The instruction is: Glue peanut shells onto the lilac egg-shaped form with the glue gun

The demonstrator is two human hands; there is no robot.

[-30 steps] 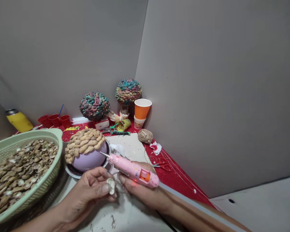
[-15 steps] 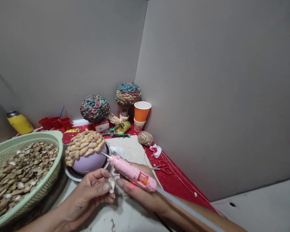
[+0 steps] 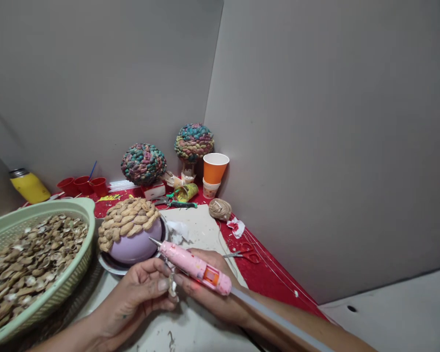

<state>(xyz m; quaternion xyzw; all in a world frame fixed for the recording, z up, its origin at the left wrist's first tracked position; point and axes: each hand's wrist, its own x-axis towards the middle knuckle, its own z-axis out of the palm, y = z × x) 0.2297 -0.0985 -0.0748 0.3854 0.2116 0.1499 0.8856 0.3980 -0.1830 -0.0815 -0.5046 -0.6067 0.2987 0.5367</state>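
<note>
Between the thumb and fingers of my left hand [image 3: 139, 291] is a peanut shell half [image 3: 173, 287], its pale inside turned to the right. My right hand [image 3: 212, 288] grips a pink glue gun [image 3: 190, 264], nozzle up and to the left, with a long glue stick [image 3: 275, 315] trailing from its back end. The right fingertips come close to the shell; whether they touch it I cannot tell. Behind the hands a purple balloon [image 3: 134, 248] rests in a bowl [image 3: 110, 266], its upper part covered in rows of peanut shells [image 3: 128, 217]. The glue gun's nozzle is in front of the balloon.
A green basket [image 3: 90, 230] of shells stands at left. Further back are two coloured shell balls [image 3: 143, 164], red cups [image 3: 99, 187], an orange paper cup [image 3: 215, 168], pliers [image 3: 181, 205] and a twine ball [image 3: 220, 209]. Red scissors [image 3: 247, 253] lie at right, near the grey wall [image 3: 315, 146].
The glue gun has shifted slightly left and down in my right hand. In my left fingers the shell has turned and moved slightly right, closer to the right fingertips.
</note>
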